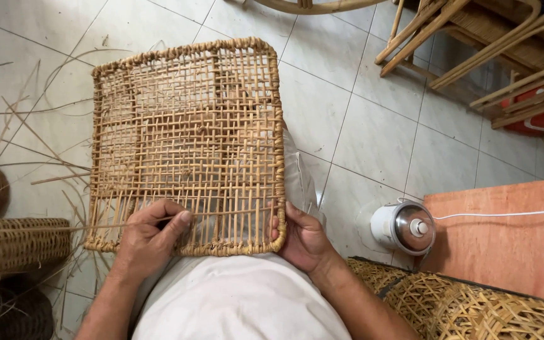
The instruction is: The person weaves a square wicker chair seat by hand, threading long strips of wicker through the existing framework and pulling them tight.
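The left hand pinches a thin cane strand at the woven cane panel's near edge. The right hand grips its right corner.

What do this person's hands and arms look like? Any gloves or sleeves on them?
Both are bare. The left hand and the right hand wear no gloves, and no rings or watch show. The forearms are uncovered down to the bottom edge of the picture, with no sleeves in view. Between the arms lies a plain white garment, smooth and unmarked.
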